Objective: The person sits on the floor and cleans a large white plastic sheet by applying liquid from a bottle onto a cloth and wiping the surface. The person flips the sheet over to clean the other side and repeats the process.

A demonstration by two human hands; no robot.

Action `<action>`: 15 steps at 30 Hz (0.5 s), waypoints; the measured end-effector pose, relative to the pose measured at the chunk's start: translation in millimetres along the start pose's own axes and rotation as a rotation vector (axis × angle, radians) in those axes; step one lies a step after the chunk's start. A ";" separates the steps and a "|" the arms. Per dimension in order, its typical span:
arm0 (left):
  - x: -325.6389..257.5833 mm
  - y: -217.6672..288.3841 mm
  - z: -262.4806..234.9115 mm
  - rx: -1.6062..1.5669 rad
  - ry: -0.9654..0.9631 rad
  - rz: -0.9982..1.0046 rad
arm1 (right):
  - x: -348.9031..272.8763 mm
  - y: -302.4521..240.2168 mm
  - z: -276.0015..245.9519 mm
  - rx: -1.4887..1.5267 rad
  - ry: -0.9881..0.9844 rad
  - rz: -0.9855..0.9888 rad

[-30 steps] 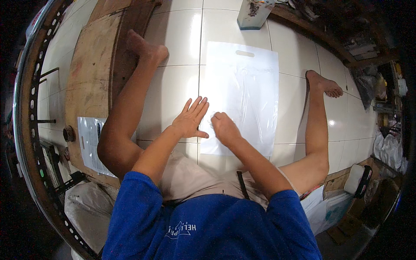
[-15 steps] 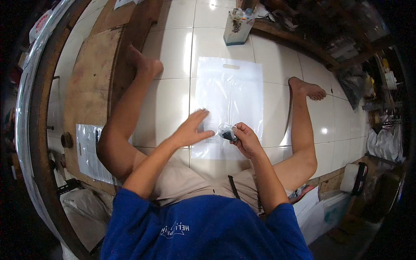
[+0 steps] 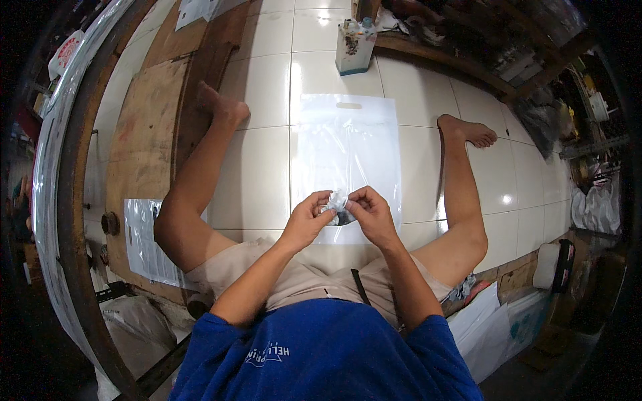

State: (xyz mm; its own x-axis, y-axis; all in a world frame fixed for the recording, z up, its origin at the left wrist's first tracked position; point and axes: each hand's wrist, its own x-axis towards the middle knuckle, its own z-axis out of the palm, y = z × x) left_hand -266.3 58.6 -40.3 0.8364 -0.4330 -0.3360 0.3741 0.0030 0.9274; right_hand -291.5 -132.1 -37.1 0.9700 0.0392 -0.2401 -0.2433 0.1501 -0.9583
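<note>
Between both hands is a small crumpled wad (image 3: 339,200), whitish with a dark patch underneath; it looks like cloth, but I cannot tell for sure. My left hand (image 3: 306,220) pinches its left side with thumb and fingers. On the other side my right hand (image 3: 373,215) pinches it likewise. Beneath them a white plastic bag (image 3: 324,144) with a die-cut handle slot lies flat on the tiled floor, its slot end away from me. The hands and wad hide part of its near end.
A translucent jug (image 3: 355,50) with a little bluish liquid stands beyond the bag. To the left runs a wooden bench (image 3: 144,134), with another printed plastic bag (image 3: 150,244) near my knee. Wooden shelving (image 3: 441,63) holds clutter at the far right. My bare legs flank the bag.
My left hand has come from hovering spread over the bag to grip the wad beside my right hand. The right hand has shifted slightly, still holding it.
</note>
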 end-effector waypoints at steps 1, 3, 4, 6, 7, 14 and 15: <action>-0.9 2.0 0.1 -0.013 0.006 0.008 | 0.8 1.3 -1.1 -0.020 0.051 0.013; -3.3 8.4 0.2 -0.038 0.021 0.026 | 1.1 3.2 -2.8 -0.025 0.136 0.021; -4.5 9.0 -0.6 -0.023 0.034 0.042 | -0.1 4.3 -3.1 -0.008 0.167 0.018; -6.6 9.8 -2.4 0.006 0.059 0.075 | -3.0 4.5 -0.3 -0.012 0.192 0.000; -7.2 7.7 -3.9 0.044 0.080 0.090 | -4.6 2.9 3.5 -0.032 0.186 -0.016; -11.5 12.1 -2.6 -0.005 0.148 0.026 | -14.9 -5.8 25.0 -0.410 0.137 -0.354; -11.9 13.4 -2.1 -0.012 0.149 0.007 | -16.2 -7.8 27.3 -0.431 0.175 -0.394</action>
State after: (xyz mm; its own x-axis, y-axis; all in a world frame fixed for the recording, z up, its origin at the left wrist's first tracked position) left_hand -270.4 65.7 -24.2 0.8888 -0.2942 -0.3513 0.3721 0.0162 0.9280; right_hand -305.4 -107.0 -21.4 0.9816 -0.1063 0.1584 0.1211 -0.2944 -0.9480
